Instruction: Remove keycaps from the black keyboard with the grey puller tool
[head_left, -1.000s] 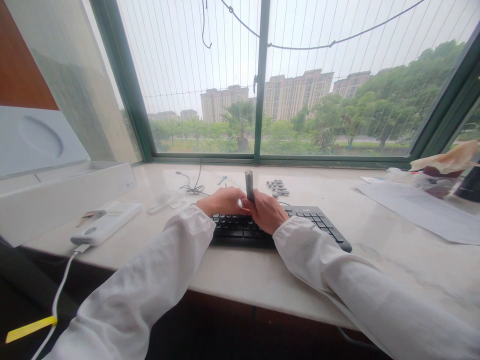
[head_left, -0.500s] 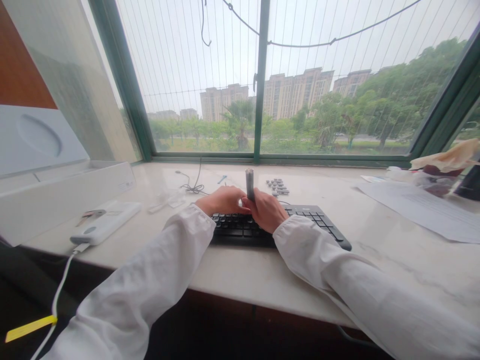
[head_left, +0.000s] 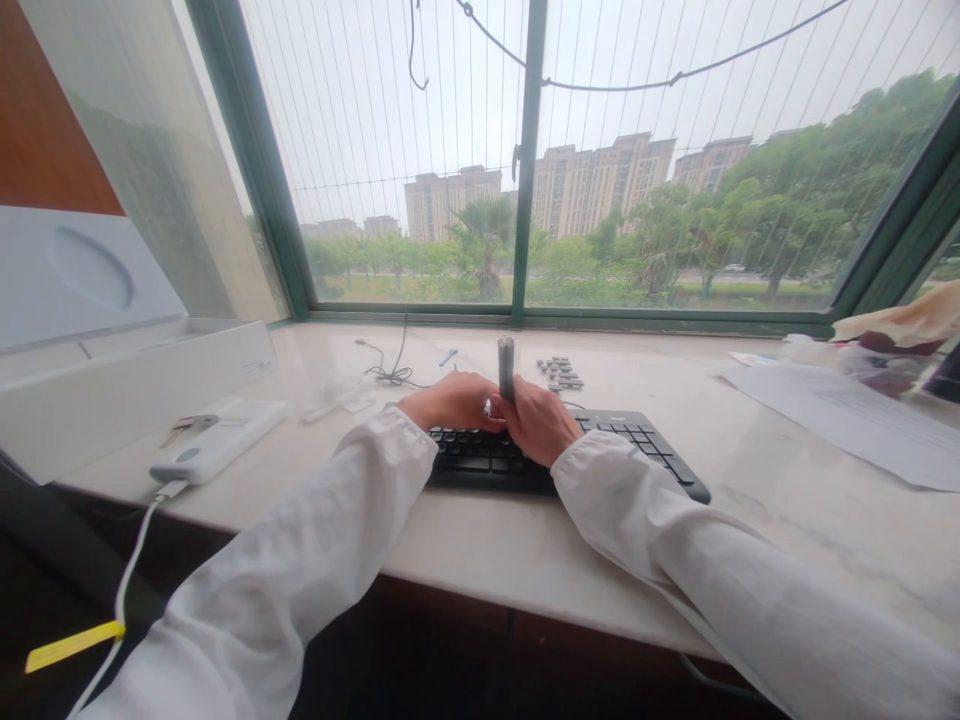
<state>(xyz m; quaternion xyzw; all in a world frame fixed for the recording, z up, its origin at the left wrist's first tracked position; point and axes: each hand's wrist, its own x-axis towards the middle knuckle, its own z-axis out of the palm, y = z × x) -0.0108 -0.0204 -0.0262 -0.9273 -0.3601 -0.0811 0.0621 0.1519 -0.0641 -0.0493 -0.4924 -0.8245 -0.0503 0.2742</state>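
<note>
A black keyboard (head_left: 645, 440) lies near the front of the counter, and both hands are over its middle. My right hand (head_left: 544, 425) is closed around a dark grey stick-shaped tool (head_left: 505, 365) that stands upright with a pale top end. The tool's lower end is hidden by my fingers. My left hand (head_left: 454, 402) touches the right one from the left, its fingers curled in. A tiny whitish thing (head_left: 488, 408) shows at my left fingertips, too small to name. Behind my right hand lie several small grey key-like pieces (head_left: 559, 373).
At left a white power bank (head_left: 217, 440) with keys on it stands before an open white box (head_left: 225, 350). A thin black cable (head_left: 391, 375) lies coiled behind my left hand. Papers (head_left: 840, 415) and plastic bags (head_left: 855, 355) lie at right. The window frame (head_left: 637, 320) bounds the back.
The view has shifted slightly, so everything sits a little further right. The tool stays upright in my right hand. A tiny whitish thing now shows between the hands.
</note>
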